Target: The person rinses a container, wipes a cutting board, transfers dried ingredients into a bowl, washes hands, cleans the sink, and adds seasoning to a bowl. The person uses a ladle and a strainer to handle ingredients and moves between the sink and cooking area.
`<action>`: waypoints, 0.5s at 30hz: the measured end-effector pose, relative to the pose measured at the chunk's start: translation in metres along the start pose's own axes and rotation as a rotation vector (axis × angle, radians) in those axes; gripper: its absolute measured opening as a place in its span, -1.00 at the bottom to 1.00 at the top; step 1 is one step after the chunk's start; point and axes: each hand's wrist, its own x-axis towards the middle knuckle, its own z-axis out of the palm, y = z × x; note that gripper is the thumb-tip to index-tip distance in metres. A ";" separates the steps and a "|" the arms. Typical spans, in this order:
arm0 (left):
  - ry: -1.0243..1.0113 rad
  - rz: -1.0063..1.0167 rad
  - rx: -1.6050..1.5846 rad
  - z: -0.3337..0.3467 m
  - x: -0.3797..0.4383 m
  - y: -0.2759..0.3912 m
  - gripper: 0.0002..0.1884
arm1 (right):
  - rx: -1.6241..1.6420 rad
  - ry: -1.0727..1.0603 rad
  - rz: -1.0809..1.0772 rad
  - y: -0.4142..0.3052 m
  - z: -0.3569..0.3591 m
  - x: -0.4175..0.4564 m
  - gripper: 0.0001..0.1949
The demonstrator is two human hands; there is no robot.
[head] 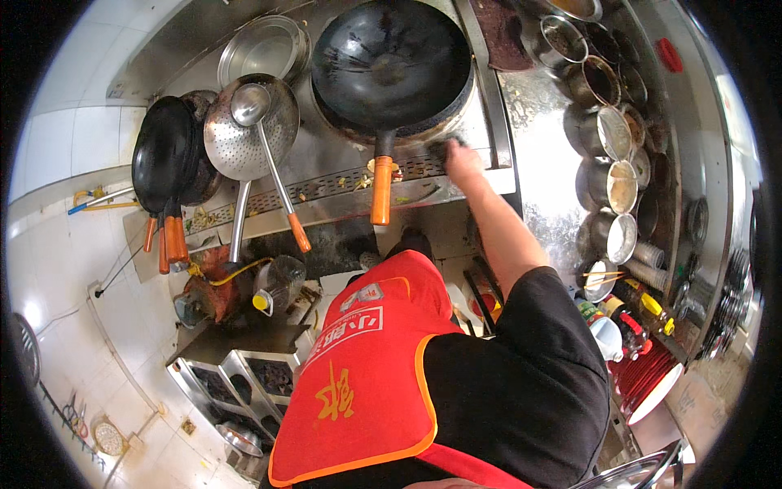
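My right hand (pixel 462 162) reaches to the steel stove top, just right of the wok's handle. Its fingers are closed on a small dark pad (pixel 441 147), blurred, possibly a scrubber or cloth. A large black wok (pixel 391 64) sits on the burner in front of me, its orange wooden handle (pixel 382 189) pointing my way. Food scraps (pixel 365 181) lie on the perforated drain strip (pixel 330 183) beneath that handle. My left hand is out of view.
Left of the wok, a ladle (pixel 251 105) rests in a perforated strainer (pixel 235 147), beside stacked black pans (pixel 160 156) and a steel basin (pixel 263 52). Seasoning pots (pixel 622 238) line the right counter (pixel 540 153). Bottles (pixel 623 321) stand nearer me. A plastic jug (pixel 280 282) is low on the left.
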 end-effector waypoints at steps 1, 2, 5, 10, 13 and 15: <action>0.039 0.047 0.023 -0.011 0.004 0.013 -0.71 | 0.040 0.047 -0.102 -0.014 0.006 -0.006 -0.71; 0.078 0.096 0.049 -0.020 0.008 0.027 -0.70 | 0.135 -0.018 -0.045 -0.035 0.012 -0.005 -0.75; 0.226 0.240 0.098 -0.056 0.025 0.081 -0.69 | 0.089 0.037 -0.333 -0.098 0.040 -0.012 -0.74; 0.181 0.017 -0.521 -0.103 0.062 0.195 -0.66 | 0.691 -0.138 -0.272 -0.168 0.055 -0.008 -0.73; 0.132 0.078 -0.974 -0.117 0.078 0.255 -0.51 | 0.533 -0.162 -0.335 -0.133 0.031 -0.019 -0.70; 0.147 0.071 -0.999 -0.118 0.094 0.291 -0.36 | 0.303 0.085 -0.347 -0.093 0.012 -0.030 -0.72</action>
